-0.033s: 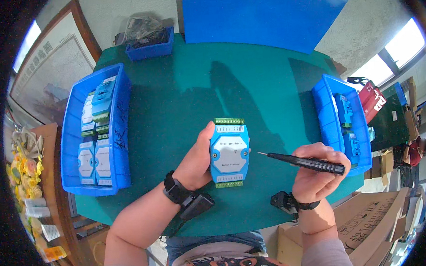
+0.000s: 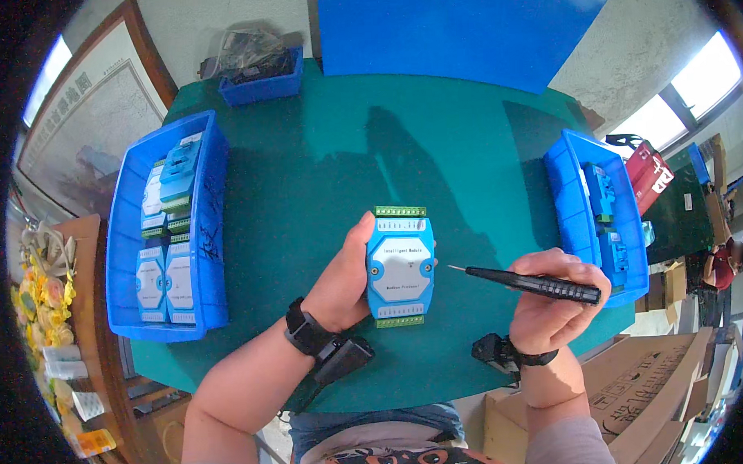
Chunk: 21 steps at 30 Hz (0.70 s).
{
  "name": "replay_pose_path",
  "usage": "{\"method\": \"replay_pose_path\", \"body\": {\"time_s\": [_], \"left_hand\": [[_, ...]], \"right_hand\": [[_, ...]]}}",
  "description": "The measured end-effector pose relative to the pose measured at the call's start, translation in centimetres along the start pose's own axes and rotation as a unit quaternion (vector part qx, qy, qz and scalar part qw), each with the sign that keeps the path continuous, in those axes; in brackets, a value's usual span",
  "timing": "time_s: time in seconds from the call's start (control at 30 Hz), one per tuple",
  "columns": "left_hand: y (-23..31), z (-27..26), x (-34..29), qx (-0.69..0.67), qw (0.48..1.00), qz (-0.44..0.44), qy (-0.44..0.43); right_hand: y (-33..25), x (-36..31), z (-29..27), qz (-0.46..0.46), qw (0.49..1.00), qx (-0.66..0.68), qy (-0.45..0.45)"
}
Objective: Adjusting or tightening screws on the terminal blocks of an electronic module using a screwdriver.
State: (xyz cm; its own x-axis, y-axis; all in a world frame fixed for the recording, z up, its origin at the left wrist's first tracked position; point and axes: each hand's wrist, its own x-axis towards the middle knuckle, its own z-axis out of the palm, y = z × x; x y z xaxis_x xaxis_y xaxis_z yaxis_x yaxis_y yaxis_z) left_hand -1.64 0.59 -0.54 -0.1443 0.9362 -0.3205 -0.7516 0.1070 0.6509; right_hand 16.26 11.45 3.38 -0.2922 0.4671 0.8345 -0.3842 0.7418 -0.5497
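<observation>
A blue electronic module (image 2: 401, 294) with a white label and green terminal strips at its far and near ends is face up over the table. My left hand (image 2: 345, 283) is closed round its left edge, with the thumb along the far left corner and the other fingers hidden behind it. In my right hand (image 2: 556, 307) is a slim black screwdriver (image 2: 527, 284), held like a pen. Its thin metal shaft points left at the module's right side, tip a little apart from the small screw there.
Standing at left on the green table (image 2: 305, 193), a blue bin (image 2: 119, 278) holds several similar modules. Another blue bin (image 2: 565, 192) with blue modules is at right. A smaller blue box (image 2: 260, 90) with a plastic bag sits far left. An open cardboard box (image 2: 647, 386) lies near right.
</observation>
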Motion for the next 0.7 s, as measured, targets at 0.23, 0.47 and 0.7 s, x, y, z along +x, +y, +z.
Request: {"method": "replay_pose_path", "body": {"time_s": [0.23, 0.47, 0.7], "left_hand": [[-0.1, -0.1, 0.1, -0.005, 1.000, -0.012, -0.001], [-0.2, 0.4, -0.1, 0.031, 0.999, -0.004, 0.008], [-0.4, 0.4, -0.3, 0.058, 0.998, -0.002, -0.001]], "right_hand": [[-0.3, -0.4, 0.0, 0.044, 0.997, 0.053, -0.040], [-1.2, -0.4, 0.1, 0.120, 0.967, 0.136, -0.177], [-0.6, -1.0, 0.3, 0.139, 0.948, 0.177, -0.224]]}}
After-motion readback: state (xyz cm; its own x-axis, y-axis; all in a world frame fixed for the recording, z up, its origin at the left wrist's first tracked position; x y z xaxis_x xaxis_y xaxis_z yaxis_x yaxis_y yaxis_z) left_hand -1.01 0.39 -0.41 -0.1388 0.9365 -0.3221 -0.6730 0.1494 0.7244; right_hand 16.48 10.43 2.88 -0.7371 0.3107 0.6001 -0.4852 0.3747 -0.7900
